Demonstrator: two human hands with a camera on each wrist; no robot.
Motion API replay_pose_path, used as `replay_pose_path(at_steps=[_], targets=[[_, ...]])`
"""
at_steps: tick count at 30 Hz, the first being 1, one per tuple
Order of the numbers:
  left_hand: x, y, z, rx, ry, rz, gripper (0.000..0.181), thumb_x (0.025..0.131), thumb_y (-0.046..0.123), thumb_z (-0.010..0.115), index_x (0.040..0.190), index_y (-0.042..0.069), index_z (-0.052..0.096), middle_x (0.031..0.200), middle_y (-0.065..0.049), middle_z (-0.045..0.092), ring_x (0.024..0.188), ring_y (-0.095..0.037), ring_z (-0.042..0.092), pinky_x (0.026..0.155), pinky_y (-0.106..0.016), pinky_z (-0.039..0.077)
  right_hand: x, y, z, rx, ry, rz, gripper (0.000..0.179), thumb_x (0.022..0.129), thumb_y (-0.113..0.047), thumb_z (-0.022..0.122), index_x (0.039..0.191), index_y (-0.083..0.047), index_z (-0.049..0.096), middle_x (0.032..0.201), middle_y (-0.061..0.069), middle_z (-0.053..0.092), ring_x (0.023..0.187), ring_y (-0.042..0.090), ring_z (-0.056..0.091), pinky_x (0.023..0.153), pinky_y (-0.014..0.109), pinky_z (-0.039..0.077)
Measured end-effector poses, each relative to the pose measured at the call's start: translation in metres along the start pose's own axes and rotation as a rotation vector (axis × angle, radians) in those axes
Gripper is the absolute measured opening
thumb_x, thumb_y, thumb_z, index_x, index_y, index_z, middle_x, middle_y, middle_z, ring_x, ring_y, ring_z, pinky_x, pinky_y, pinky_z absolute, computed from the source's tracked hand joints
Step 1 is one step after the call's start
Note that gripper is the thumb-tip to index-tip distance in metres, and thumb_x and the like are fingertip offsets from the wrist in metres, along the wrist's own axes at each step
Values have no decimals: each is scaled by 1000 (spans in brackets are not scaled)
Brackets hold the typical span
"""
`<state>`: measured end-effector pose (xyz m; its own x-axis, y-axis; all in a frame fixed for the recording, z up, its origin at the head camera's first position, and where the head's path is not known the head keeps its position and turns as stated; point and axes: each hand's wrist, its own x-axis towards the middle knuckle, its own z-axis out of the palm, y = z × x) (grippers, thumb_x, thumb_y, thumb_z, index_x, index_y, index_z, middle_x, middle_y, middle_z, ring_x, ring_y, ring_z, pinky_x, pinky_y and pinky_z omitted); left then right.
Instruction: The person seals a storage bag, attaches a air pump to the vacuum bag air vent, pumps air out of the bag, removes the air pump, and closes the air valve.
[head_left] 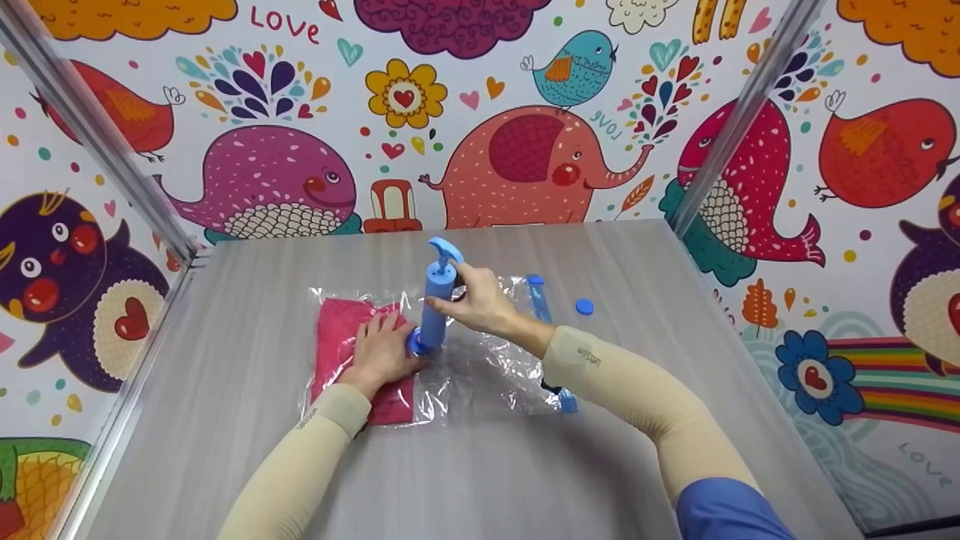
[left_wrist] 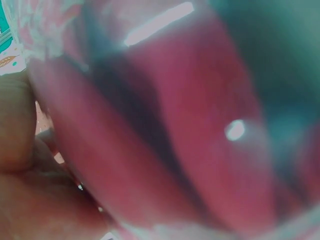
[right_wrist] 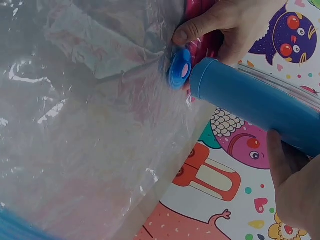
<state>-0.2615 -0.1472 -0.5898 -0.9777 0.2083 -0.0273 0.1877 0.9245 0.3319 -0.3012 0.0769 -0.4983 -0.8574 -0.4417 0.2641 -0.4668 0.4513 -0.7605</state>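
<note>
My right hand (head_left: 484,301) grips the barrel of a blue hand pump (head_left: 437,304), which stands tilted with its T-handle up. Below it is the round blue valve (right_wrist: 179,69) of a clear plastic storage bag (head_left: 487,375). In the right wrist view a small gap shows between the pump's lower end and the valve. My left hand (head_left: 384,350) rests on the bag over pink folded fabric (head_left: 337,330), thumb and forefinger on either side of the valve. Bulging plastic over pink fabric (left_wrist: 210,115) fills the left wrist view, with part of the hand at its left edge.
A small blue cap (head_left: 584,306) lies on the grey wood-grain table (head_left: 645,285), right of the bag. The bag's blue zip edge (head_left: 540,300) faces right, partly under my right forearm. Printed cartoon walls (head_left: 517,172) close off the back and both sides.
</note>
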Motion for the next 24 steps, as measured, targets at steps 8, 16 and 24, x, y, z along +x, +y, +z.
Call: replay_pose_path(at_steps=[8,16,24], targets=[[1,-1,-1,-7,-27,-5,81,89,41,89,159,10,62,174,-28,47,164,-56,36,134,-76,29,3,2,11,-20,-12,-15,58,97,-24,86,144,2,66,134,26,80,113,41,84,93,49,71],[-1,-1,-2,7,-25,2,83,89,44,90,158,8,62,173,-28,49,163,-56,38,134,-76,30,5,6,17,-30,-28,15,59,97,-26,86,146,0,65,137,26,79,120,40,82,99,49,70],[-1,-1,-2,3,-19,0,85,89,46,89,158,6,62,172,-28,49,163,-57,38,135,-75,29,6,6,18,2,-48,26,63,97,-25,86,151,-1,63,140,26,77,125,42,80,105,56,67]])
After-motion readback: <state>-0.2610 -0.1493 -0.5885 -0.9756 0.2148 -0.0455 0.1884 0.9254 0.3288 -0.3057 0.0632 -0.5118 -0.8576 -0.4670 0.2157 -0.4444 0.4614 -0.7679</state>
